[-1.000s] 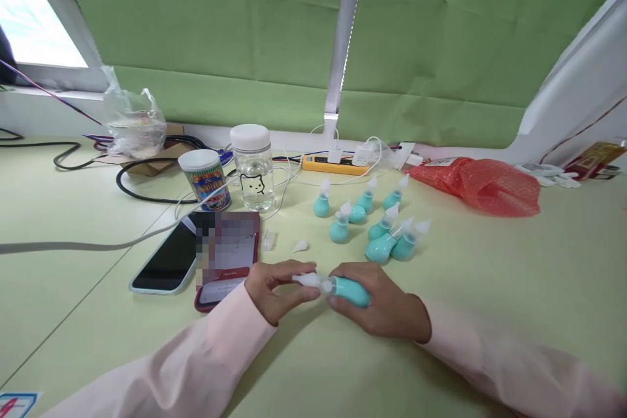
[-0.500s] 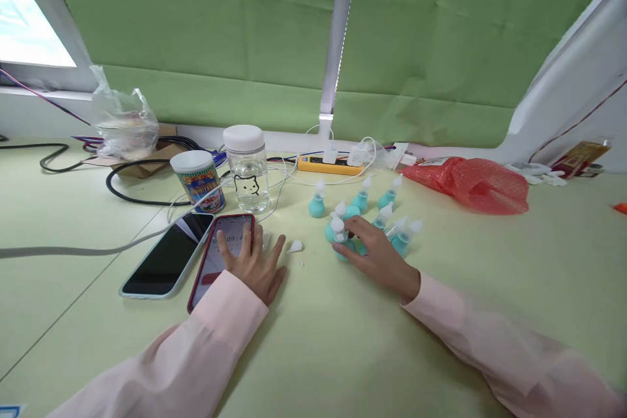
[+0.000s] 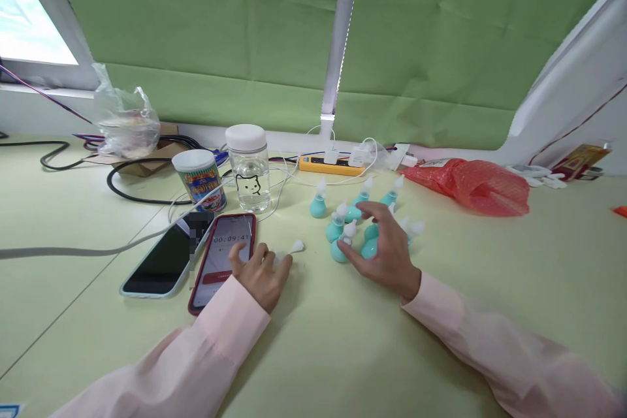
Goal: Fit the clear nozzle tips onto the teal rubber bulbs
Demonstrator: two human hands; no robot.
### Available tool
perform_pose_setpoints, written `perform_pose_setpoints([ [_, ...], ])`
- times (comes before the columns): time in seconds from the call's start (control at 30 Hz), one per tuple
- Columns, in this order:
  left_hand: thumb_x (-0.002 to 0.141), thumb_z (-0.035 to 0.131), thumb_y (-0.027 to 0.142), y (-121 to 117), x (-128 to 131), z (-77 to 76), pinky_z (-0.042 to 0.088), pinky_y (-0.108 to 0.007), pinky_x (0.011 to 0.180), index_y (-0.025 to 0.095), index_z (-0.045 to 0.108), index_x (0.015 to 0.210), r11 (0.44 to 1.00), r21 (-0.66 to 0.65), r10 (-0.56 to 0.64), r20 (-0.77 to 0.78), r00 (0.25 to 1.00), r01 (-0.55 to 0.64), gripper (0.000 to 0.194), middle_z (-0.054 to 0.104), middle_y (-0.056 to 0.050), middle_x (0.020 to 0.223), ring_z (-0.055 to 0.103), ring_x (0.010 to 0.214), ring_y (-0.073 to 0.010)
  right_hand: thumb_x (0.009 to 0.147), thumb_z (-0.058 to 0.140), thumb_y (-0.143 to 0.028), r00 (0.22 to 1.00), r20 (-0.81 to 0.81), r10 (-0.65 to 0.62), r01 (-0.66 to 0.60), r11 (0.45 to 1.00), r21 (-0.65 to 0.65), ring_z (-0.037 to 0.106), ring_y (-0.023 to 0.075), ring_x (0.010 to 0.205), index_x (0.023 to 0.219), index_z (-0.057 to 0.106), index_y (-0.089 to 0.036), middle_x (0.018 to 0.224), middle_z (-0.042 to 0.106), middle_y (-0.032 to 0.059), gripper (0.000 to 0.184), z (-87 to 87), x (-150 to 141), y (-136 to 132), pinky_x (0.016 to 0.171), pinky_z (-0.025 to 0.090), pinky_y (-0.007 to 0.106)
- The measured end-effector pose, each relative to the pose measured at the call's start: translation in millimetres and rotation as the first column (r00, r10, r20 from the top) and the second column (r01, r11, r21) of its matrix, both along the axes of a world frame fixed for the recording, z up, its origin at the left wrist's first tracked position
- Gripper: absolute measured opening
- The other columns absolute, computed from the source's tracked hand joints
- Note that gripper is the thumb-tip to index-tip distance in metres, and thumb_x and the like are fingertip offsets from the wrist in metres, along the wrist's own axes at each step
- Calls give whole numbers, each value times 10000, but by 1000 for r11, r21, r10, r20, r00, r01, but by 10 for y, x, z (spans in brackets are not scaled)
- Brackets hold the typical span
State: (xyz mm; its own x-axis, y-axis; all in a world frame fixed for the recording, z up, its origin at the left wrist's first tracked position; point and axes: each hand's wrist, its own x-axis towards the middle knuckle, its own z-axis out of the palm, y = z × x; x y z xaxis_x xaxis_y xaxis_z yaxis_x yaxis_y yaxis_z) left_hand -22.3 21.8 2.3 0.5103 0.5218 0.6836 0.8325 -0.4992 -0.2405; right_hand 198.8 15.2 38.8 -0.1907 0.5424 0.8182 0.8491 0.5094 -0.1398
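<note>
My left hand is beside the red-cased phone, fingers curled, with thumb and forefinger closing at a small clear piece. A white tip shows just past those fingertips; I cannot tell whether the two are joined. My right hand is open, thumb and forefinger apart, over a cluster of turquoise squeeze bulbs with clear-white nozzles. Its thumb is close to the front bulb, which stands tilted. Another bulb stands at the cluster's left. Several bulbs are partly hidden behind the right hand.
Left of the red-cased phone lies a second phone. Behind them stand a printed cup and a lidded clear bottle. A yellow power strip with cables runs along the back. Red bubble wrap lies at right.
My right hand has let go of the front bulb and opened, drawing slightly right. My left hand's spread fingers have curled in and moved off the phone toward the small clear piece.
</note>
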Motion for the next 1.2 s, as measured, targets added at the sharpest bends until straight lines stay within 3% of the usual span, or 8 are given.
perform_pose_setpoints([
  [0.1, 742, 411, 61, -67, 28, 28, 260, -431, 728, 197, 541, 767, 991, -89, -95, 86, 992, 103, 189, 570, 21, 481, 556, 619, -158, 677, 587, -208, 955, 181, 235, -275, 930, 243, 447, 228, 975, 990, 435, -247, 1024, 487, 71, 350, -7, -44, -117, 749, 435, 392],
  [0.2, 755, 392, 85, -115, 35, 38, 285, -397, 704, 176, 499, 811, 936, -263, -184, 199, 962, 234, 152, 630, 0, 572, 571, 609, -154, 749, 477, -135, 788, 449, 421, -485, 874, 30, 445, 216, 986, 936, 487, -206, 1015, 520, 81, 200, -110, -201, -234, 754, 457, 360],
  [0.33, 742, 447, 170, -118, 4, 13, 384, -303, 618, 183, 465, 820, 854, -405, -212, 304, 929, 327, 81, 617, 14, 549, 566, 545, -149, 807, 383, -148, 820, 381, 427, -293, 885, -361, 385, 243, 1103, 1082, 438, -83, 1174, 451, 164, 288, -269, -436, -270, 864, 406, 405],
  [0.43, 721, 473, 184, -97, -24, -15, 413, -255, 510, 190, 464, 788, 845, -438, -184, 302, 935, 308, 68, 594, 29, 492, 568, 530, -167, 830, 371, -214, 840, 333, 429, -232, 838, -495, 338, 251, 1146, 1120, 422, -89, 1217, 426, 143, 319, -331, -492, -237, 915, 343, 457],
  [0.7, 664, 424, 64, -89, -25, 3, 404, -203, 444, 161, 506, 700, 790, -484, -244, 315, 917, 376, 132, 523, -4, 514, 509, 494, -129, 801, 350, -54, 876, 198, 439, -321, 838, -441, 478, 169, 794, 874, 555, -115, 843, 543, 92, 226, -408, -422, -144, 687, 446, 291],
  [0.9, 704, 403, 89, -42, 8, -131, 429, -383, 687, 142, 506, 1032, 954, -183, -222, 100, 970, 237, 348, 553, -131, 1053, 476, 929, -277, 812, 361, -114, 933, 180, 312, -197, 861, -469, 471, 164, 719, 874, 551, -122, 775, 492, 79, 200, -394, -421, -156, 608, 427, 278],
  [1.03, 782, 376, 59, -24, 1, -167, 415, -297, 588, 151, 559, 879, 962, -155, -226, 21, 974, 227, 226, 643, -57, 784, 546, 763, -205, 823, 352, -122, 926, 282, 251, -101, 885, -454, 468, 155, 663, 786, 560, -133, 744, 494, 69, 212, -404, -421, -173, 541, 393, 260],
  [1.2, 788, 443, 143, -112, -10, 15, 406, -239, 547, 164, 551, 857, 923, -97, -350, 188, 918, 372, 130, 607, -60, 764, 518, 679, -154, 852, 308, -143, 934, 283, 220, -89, 906, -413, 469, 151, 641, 797, 538, -138, 720, 505, 55, 236, -413, -435, -179, 519, 365, 257],
])
